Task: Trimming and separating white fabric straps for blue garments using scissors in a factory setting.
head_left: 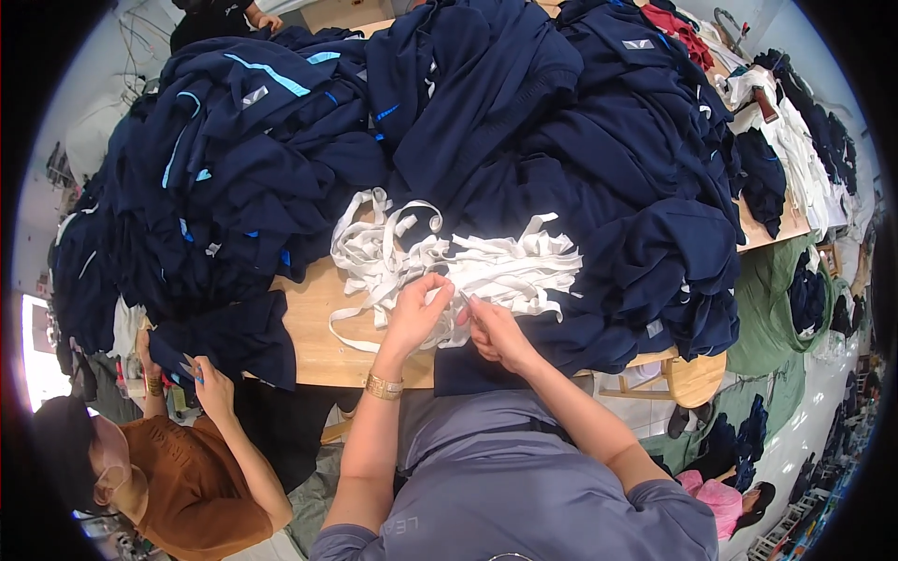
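Observation:
A tangle of white elastic bands lies in the middle of the wooden table, between heaps of navy garments. My left hand pinches a white strip at the near edge of the tangle; a gold bracelet is on that wrist. My right hand is closed on the same white strip just to the right, over a navy piece lying at the table's front edge. Both hands almost touch.
Large piles of navy clothes cover the table's left, back and right. At the lower left a person in a brown top handles a navy piece. White cloth and a green bag are at right.

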A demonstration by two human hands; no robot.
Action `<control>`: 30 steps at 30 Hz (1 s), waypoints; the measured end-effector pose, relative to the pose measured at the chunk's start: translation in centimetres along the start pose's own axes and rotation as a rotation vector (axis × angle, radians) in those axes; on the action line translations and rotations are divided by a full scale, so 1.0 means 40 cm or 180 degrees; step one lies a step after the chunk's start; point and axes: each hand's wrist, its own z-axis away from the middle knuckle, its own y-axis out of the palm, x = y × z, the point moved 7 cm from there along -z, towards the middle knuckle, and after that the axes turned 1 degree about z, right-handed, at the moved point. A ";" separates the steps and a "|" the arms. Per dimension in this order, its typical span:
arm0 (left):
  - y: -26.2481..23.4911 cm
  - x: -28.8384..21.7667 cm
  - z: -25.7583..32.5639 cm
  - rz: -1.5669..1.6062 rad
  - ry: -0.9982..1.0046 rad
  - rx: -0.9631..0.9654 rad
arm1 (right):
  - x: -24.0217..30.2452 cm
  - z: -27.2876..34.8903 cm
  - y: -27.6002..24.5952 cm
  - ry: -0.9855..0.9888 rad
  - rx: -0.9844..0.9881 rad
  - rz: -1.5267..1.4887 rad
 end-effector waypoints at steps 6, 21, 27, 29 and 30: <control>-0.009 0.028 0.010 0.0765 -0.0586 -0.0168 | 0.002 -0.012 0.000 -0.0084 -0.0021 0.0015; 0.043 0.011 0.023 0.1108 -0.0312 0.0167 | 0.016 -0.019 0.004 -0.0240 -0.0101 0.0034; 0.048 0.015 0.019 0.1200 -0.0308 0.0251 | 0.021 -0.014 -0.002 -0.0237 -0.0102 0.0102; 0.046 0.016 0.019 0.1174 -0.0284 0.0274 | 0.022 -0.012 -0.001 -0.0178 -0.0092 0.0066; 0.046 0.016 0.019 0.1151 -0.0259 0.0295 | 0.021 -0.012 0.000 -0.0118 -0.0080 0.0034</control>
